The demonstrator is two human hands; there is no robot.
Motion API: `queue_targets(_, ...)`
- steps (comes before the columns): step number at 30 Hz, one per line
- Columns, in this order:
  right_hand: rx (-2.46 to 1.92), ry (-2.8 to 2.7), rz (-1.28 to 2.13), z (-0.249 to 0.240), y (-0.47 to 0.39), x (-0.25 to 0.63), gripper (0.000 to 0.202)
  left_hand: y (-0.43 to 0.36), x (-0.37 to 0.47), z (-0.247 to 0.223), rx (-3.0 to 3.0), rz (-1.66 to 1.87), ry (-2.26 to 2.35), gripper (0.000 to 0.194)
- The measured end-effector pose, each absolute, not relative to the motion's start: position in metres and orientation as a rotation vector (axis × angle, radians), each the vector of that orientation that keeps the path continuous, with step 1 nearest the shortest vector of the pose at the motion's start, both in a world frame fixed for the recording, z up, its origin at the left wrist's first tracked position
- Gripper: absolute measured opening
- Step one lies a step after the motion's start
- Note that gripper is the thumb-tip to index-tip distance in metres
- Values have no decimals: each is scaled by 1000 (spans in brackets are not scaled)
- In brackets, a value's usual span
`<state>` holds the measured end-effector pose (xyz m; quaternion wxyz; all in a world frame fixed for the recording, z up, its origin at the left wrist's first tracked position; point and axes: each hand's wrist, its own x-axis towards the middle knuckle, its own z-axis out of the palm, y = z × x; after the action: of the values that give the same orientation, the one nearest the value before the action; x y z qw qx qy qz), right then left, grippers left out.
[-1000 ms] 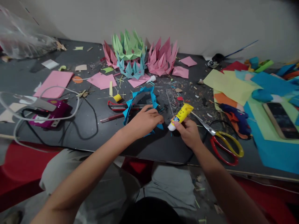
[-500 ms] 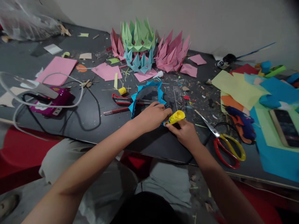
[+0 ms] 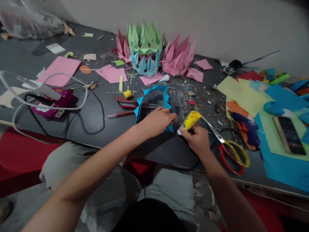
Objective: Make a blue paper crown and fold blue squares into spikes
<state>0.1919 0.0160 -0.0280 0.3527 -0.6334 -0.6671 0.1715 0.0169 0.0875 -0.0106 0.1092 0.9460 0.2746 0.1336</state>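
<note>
My left hand [image 3: 160, 120] is closed on a blue folded-paper ring [image 3: 142, 100], which curves away from me with pointed teeth along its edge. The fingertips cover part of the ring's right side. A yellow glue stick [image 3: 191, 119] is gripped in my right hand [image 3: 198, 138], its white end tilted down toward the ring but apart from it. The stick's yellow cap [image 3: 127, 94] lies on the table beyond the ring. Beside and partly behind the ring are a red utility knife [image 3: 127, 103] and a reddish pen [image 3: 120, 114].
Pink, green and blue paper crowns [image 3: 145, 40] stand against the wall. Scissors [image 3: 231, 151], a blue glue gun [image 3: 251, 130], a phone [image 3: 289, 135] and coloured paper [image 3: 282, 164] lie on the right. A purple power adapter [image 3: 59, 100] with cables sits left. Paper scraps litter the table.
My right hand has drawn the glue stick right and away from the blue ring. My left hand stays on the ring. The view has shifted slightly.
</note>
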Motion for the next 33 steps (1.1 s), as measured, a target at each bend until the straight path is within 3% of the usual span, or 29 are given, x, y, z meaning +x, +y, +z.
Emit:
queue_targets(4, -1602, -1430, 250, -26, 14, 208, 36, 87, 15, -10, 2771, 403, 793, 17)
queue_targets(10, -1721, -1542, -30, -12, 32, 247, 58, 85, 8, -5, 2774, 352, 803, 17)
queue_targets(16, -1857, -1735, -181, -9, 58, 263, 45, 80, 0, -3, 2761, 393, 752, 26)
queue_targets(33, -1917, -1672, 4, -18, 68, 275, 42, 75, -14, 13, 2544, 576, 719, 20)
